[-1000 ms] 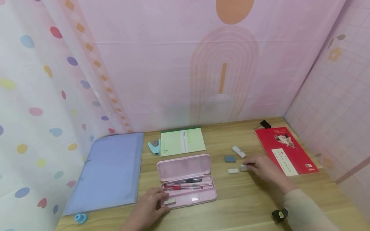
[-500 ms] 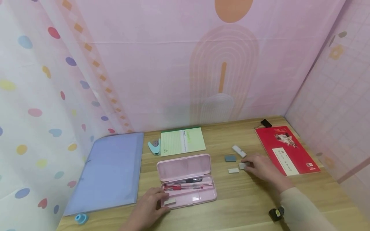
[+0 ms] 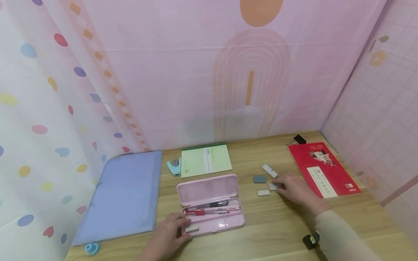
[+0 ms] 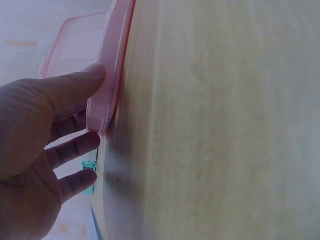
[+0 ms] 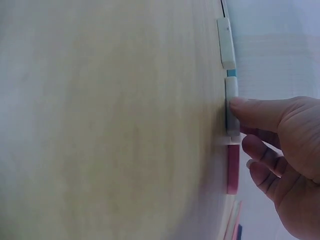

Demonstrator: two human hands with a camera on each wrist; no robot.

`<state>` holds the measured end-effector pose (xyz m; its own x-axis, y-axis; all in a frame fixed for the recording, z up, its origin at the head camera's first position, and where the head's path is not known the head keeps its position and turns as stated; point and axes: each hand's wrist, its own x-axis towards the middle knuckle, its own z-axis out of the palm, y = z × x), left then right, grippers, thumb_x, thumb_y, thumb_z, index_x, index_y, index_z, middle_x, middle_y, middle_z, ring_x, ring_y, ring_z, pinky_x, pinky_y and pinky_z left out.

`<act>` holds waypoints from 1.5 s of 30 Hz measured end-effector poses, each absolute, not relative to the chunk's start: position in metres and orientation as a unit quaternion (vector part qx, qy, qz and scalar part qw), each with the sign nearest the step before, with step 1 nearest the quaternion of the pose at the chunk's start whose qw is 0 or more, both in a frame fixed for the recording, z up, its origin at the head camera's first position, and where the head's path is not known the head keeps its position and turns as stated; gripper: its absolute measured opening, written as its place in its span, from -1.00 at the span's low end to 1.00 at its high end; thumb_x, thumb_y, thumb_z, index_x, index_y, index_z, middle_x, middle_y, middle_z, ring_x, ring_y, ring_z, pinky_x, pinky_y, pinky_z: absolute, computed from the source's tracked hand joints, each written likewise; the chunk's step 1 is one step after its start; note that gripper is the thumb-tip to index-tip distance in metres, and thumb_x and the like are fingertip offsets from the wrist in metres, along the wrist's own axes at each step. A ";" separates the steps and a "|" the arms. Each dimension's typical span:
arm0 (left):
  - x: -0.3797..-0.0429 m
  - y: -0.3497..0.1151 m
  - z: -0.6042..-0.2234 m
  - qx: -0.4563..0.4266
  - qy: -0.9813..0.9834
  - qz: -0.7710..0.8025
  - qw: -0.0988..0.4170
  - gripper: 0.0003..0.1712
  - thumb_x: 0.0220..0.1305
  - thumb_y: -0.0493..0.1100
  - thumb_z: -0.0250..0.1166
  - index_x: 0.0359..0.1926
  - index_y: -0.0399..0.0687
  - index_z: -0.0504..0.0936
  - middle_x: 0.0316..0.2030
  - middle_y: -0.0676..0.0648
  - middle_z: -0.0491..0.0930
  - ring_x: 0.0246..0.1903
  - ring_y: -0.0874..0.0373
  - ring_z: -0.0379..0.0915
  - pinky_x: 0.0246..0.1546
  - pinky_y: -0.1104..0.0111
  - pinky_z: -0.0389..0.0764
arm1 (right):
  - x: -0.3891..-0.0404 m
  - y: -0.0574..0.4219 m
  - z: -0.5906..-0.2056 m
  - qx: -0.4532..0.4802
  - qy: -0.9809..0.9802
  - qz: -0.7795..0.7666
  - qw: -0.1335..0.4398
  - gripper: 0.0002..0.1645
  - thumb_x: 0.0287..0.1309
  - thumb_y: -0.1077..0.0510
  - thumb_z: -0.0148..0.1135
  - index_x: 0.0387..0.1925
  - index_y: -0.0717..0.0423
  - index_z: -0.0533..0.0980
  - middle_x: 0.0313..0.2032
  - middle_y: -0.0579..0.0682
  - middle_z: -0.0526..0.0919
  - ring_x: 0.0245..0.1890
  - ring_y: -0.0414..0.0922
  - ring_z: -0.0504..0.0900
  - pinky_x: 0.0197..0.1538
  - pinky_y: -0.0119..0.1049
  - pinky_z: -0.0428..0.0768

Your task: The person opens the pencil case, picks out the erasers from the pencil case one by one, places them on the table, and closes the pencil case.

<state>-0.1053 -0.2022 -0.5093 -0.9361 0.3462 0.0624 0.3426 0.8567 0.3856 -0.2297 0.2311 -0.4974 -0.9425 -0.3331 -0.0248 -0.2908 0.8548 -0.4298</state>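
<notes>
My left hand [image 3: 169, 232] grips the left end of an open pink pencil case [image 3: 209, 190], its thumb [image 4: 95, 72] against the front wall. Inside the case lie several pens [image 3: 218, 204] and, near my left fingers, a small pale eraser [image 3: 192, 228]. Farther right on the table, my right hand [image 3: 294, 188] pinches a white eraser [image 3: 272, 186] between thumb and fingers, low at the tabletop. Close to its left lies another white eraser [image 3: 263, 193]. A blue-grey eraser [image 3: 259, 179] and a longer white eraser [image 3: 269, 171] lie just behind these.
A blue folder [image 3: 124, 195] covers the table's left side. Behind the case are a mint stapler [image 3: 174, 166] and a green notepad [image 3: 206, 160]. A red booklet [image 3: 323, 170] and black binder clip [image 3: 299, 139] lie right. A light-blue object [image 3: 92, 248] sits near the front left.
My right hand has shifted slightly left with its white eraser, bringing it closer to the neighbouring white one. The left hand and pencil case have stayed in place.
</notes>
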 end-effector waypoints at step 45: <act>-0.106 -0.214 -0.509 0.171 0.964 0.205 0.007 -0.52 -0.02 0.01 0.51 -0.07 -0.07 0.70 -0.20 0.16 0.52 -0.23 0.33 0.37 -0.16 0.29 0.58 | -0.161 -0.005 -0.505 -0.505 0.853 -0.130 -0.003 -0.78 0.13 0.00 0.34 -0.15 -0.32 0.68 -0.30 -0.40 0.67 -0.30 -0.45 0.55 -0.15 -0.60 0.49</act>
<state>-0.1057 -0.2137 -0.5086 -0.9413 0.3329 0.0561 0.3270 0.8576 0.3970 -0.1606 -0.0053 -0.5046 -0.4892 -0.8616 0.1357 -0.8630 0.4556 -0.2185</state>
